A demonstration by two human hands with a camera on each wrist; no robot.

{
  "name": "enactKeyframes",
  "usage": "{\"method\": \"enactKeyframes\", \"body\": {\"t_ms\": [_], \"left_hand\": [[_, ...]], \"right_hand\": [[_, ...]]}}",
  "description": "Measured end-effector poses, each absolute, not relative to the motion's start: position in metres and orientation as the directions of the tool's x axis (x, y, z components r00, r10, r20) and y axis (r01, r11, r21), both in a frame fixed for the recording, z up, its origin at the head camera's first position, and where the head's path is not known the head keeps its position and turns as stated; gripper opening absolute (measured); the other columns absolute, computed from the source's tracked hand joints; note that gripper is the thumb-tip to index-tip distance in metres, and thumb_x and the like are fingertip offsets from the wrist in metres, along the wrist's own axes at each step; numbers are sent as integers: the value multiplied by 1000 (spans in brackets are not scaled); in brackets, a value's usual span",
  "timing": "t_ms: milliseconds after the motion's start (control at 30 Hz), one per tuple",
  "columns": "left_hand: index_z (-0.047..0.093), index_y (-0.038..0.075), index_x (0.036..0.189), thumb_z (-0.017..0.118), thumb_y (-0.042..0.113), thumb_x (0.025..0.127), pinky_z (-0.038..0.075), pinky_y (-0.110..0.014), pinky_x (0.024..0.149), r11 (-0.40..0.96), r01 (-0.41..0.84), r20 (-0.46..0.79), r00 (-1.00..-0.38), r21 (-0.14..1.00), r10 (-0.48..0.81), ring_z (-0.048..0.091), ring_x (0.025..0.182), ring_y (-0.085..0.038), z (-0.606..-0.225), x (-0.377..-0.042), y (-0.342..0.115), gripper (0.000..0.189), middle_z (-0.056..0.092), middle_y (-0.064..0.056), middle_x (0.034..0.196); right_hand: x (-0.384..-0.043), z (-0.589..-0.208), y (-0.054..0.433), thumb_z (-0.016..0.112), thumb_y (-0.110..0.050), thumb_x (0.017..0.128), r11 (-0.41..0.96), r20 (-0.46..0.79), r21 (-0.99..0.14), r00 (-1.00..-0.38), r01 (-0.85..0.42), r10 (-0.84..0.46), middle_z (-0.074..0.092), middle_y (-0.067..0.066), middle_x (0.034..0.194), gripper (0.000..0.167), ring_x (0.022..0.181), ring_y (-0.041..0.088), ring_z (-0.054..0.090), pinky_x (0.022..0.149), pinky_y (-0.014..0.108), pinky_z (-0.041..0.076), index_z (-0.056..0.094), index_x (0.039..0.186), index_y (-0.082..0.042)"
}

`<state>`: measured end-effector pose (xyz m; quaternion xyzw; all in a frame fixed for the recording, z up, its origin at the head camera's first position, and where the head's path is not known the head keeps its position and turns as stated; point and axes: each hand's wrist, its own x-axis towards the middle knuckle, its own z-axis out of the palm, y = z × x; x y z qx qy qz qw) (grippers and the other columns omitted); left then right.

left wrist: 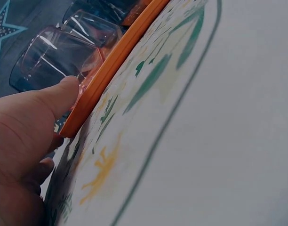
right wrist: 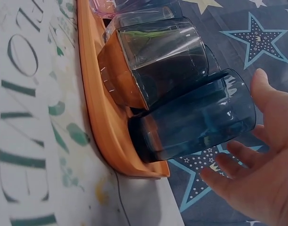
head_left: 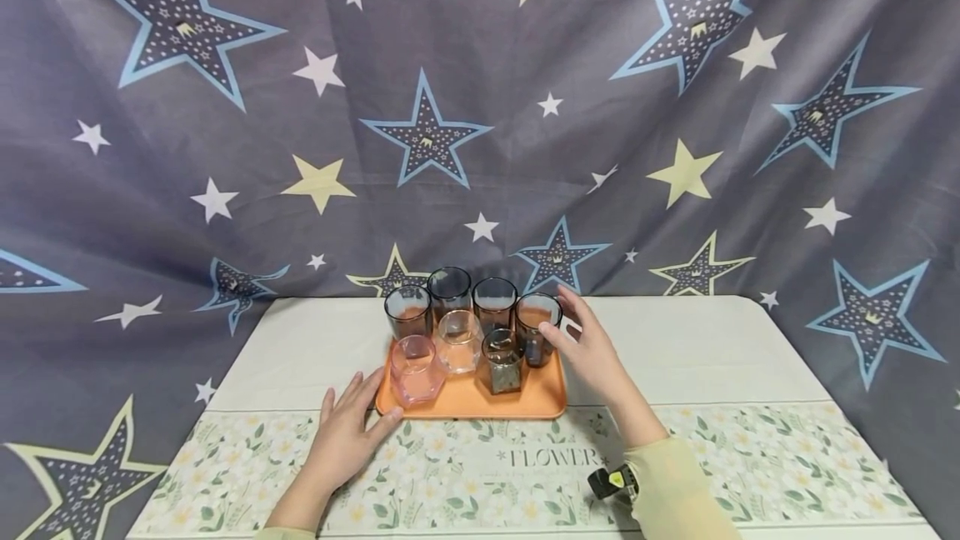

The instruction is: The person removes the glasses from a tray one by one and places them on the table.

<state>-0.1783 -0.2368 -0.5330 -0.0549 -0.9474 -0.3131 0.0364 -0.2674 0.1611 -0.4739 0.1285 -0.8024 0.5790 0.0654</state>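
Note:
An orange tray (head_left: 457, 408) carries several glasses. My left hand (head_left: 347, 432) is at its front left corner, fingers spread along the side and thumb at the front rim; in the left wrist view the thumb (left wrist: 64, 96) overlaps the rim. Nearest to this hand stands a pink-tinted glass (head_left: 415, 369). At the tray's right end, my right hand (head_left: 592, 348) is beside a tall blue-grey tumbler (head_left: 534, 340). In the right wrist view its fingers are spread around the tumbler's upper end, with a gap below the glass.
A clear glass (head_left: 459, 348) and a smoky angular glass (head_left: 502, 369) share the tray with more dark tumblers (head_left: 450, 286) behind. The tray rests on a white table (head_left: 675, 357) with a floral strip (head_left: 750, 457). A star-patterned cloth (head_left: 480, 48) hangs behind the table.

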Motion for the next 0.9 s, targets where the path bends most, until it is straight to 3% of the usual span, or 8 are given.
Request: {"method": "enactKeyframes", "body": {"t_ms": [367,900], "left_hand": [[46,2,167,75,47,106,-2,-74,130,810,128,113,-991,573,77,27,163,-48,-534,-177,-234,82,45,-21,170],[48,0,165,78,42,104,-1,-74,130,819,132,112,-990,559,83,29,162,-49,-533,-177,-235,80,48,-23,167]], "right_hand": [[-271,-477,157,82,-19,104,191,224,-950,-964,-248,-140,45,22,169,83,156,41,43,128,60,35,36,173,-13],[-273,-477,154,84,-18,102,170,186,-963,-971,-210,-148,48,21,167,90,157,38,43,129,55,37,32,175,-15]]}}
